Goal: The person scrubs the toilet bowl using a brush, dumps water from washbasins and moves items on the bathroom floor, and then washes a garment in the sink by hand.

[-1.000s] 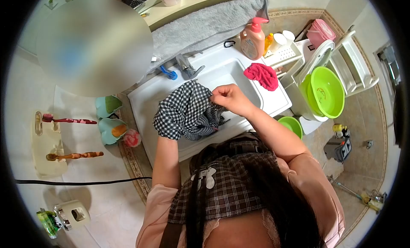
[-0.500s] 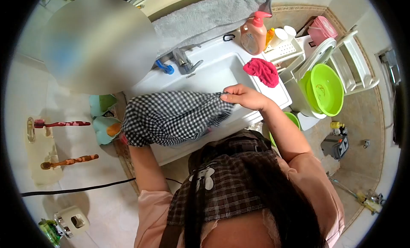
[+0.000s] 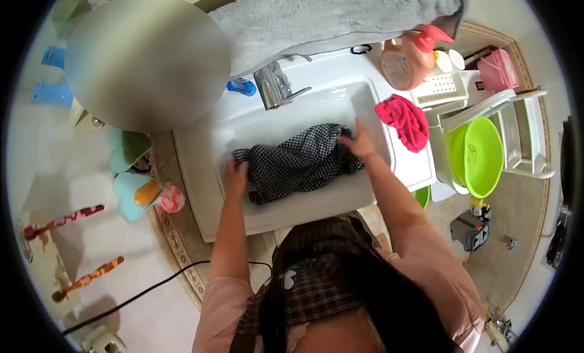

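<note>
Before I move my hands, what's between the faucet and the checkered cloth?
Only bare white basin shows between the faucet and the checkered cloth, in the head view.

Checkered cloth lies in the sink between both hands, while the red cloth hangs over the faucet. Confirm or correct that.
The red cloth is not over the faucet: the head view shows it on the sink's right rim. The checkered cloth part is right.
</note>
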Tool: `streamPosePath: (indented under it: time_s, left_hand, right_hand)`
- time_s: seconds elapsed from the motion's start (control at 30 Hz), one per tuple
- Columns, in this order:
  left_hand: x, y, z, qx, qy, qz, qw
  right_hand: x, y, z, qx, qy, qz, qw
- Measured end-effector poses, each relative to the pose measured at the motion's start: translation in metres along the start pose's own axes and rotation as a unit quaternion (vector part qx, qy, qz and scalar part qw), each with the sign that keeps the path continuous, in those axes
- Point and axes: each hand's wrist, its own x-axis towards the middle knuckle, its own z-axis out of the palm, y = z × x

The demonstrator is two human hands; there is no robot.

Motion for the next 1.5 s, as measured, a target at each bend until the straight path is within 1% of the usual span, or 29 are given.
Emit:
streamPosePath:
  time_s: [0.07,0.17,0.23,0.27,0.37,0.4,0.43,0.47,0.5,0.57,0.7,0.77,0.83,0.9,0.93,0.97,1.0,1.03,1.07,1.13,1.17,1.2,1.23,1.27,1.3,1.4,1.43,1.47,1.5]
  left_hand:
    - [0.005,-0.012,0.056,0.105,-0.036,0.11,0.988]
    - [0.014,-0.015,0.075,0.245,-0.136,0.146,0.949]
    - [0.025,-0.022,0.08,0.306,-0.186,0.156,0.921]
    - [0.034,-0.027,0.074,0.3,-0.186,0.093,0.931]
    - [0.023,-0.032,0.08,0.145,-0.113,-0.031,0.982]
    - [0.008,-0.009,0.087,-0.201,-0.164,-0.172,0.95]
    - [0.0,0.005,0.091,-0.516,-0.193,-0.285,0.784]
    - [-0.004,0.004,0.094,-0.6,-0.27,-0.208,0.724]
    - [-0.002,0.003,0.096,-0.602,-0.271,-0.21,0.721]
    - [0.0,-0.002,0.097,-0.779,-0.417,-0.057,0.465]
    - [-0.011,-0.01,0.108,-0.783,-0.297,-0.098,0.537]
    - [-0.019,-0.015,0.114,-0.774,-0.214,-0.129,0.582]
    - [-0.026,-0.011,0.118,-0.768,-0.169,-0.145,0.6]
    - [-0.033,0.019,0.109,-0.577,-0.092,-0.165,0.794]
    - [-0.047,0.05,0.098,-0.541,-0.055,-0.213,0.812]
    - [-0.052,0.057,0.089,-0.542,-0.054,-0.212,0.812]
    - [-0.056,0.06,0.08,-0.403,-0.08,-0.215,0.886]
    - [-0.055,0.06,0.077,-0.258,-0.102,-0.213,0.937]
    - [-0.047,0.047,0.074,-0.261,-0.099,-0.213,0.936]
    - [-0.024,0.002,0.071,-0.182,-0.087,-0.05,0.978]
    - [-0.017,-0.009,0.073,-0.182,-0.088,-0.05,0.978]
    - [-0.011,-0.019,0.076,-0.03,-0.056,-0.001,0.998]
    - [-0.007,-0.021,0.079,0.123,-0.025,0.049,0.991]
    - [-0.006,-0.023,0.088,0.175,-0.067,0.012,0.982]
    - [-0.001,-0.031,0.092,0.175,-0.073,0.015,0.982]
    - [0.014,-0.037,0.102,0.15,-0.044,0.057,0.986]
    - [0.011,-0.017,0.101,-0.141,-0.095,-0.065,0.983]
    - [0.009,-0.002,0.098,-0.416,-0.136,-0.18,0.881]
    - [0.009,0.002,0.094,-0.416,-0.137,-0.177,0.882]
  right_hand:
    - [-0.016,-0.057,0.014,-0.174,-0.144,0.054,0.973]
    - [-0.021,-0.079,0.032,-0.214,-0.338,-0.168,0.901]
    - [-0.003,-0.071,0.036,-0.245,-0.342,-0.17,0.891]
    - [0.005,-0.069,0.039,-0.273,-0.337,-0.171,0.885]
    - [0.0,-0.062,0.068,-0.096,-0.084,0.052,0.99]
    - [-0.005,-0.069,0.073,-0.025,-0.147,-0.018,0.989]
    - [-0.014,-0.08,0.079,0.048,-0.205,-0.087,0.974]
    - [-0.033,-0.104,0.079,0.125,-0.187,-0.144,0.964]
    - [-0.057,-0.134,0.071,0.199,-0.172,-0.199,0.944]
    - [-0.083,-0.176,0.052,0.073,-0.263,-0.325,0.906]
    - [-0.096,-0.18,0.058,-0.034,-0.296,-0.372,0.879]
    - [-0.09,-0.168,0.069,0.006,-0.174,-0.407,0.897]
    - [-0.061,-0.174,0.061,0.016,-0.172,-0.23,0.958]
    - [-0.033,-0.171,0.056,0.003,-0.188,-0.037,0.981]
    - [-0.018,-0.156,0.058,-0.038,-0.195,0.02,0.98]
    - [-0.007,-0.121,0.061,0.009,-0.23,-0.016,0.973]
    - [-0.004,-0.069,0.078,-0.159,-0.085,-0.337,0.924]
    - [0.004,-0.061,0.071,-0.16,-0.085,-0.341,0.922]
    - [0.011,-0.055,0.065,-0.166,-0.061,-0.348,0.921]
    - [0.015,-0.047,0.054,-0.178,-0.009,-0.35,0.92]
    - [0.016,-0.047,0.051,-0.184,0.018,-0.351,0.918]
    - [0.013,-0.055,0.047,-0.185,0.018,-0.349,0.918]
    - [0.007,-0.069,0.042,-0.23,-0.051,-0.382,0.894]
    - [0.002,-0.078,0.041,-0.274,-0.121,-0.409,0.862]
    - [0.0,-0.073,0.049,-0.276,-0.121,-0.403,0.864]
    - [-0.002,-0.039,0.093,-0.085,-0.164,-0.102,0.978]
    - [-0.002,-0.038,0.101,-0.015,-0.172,-0.001,0.985]
    - [-0.009,-0.094,0.06,-0.045,-0.248,-0.011,0.968]
    - [-0.029,-0.104,0.072,0.06,-0.13,-0.195,0.97]
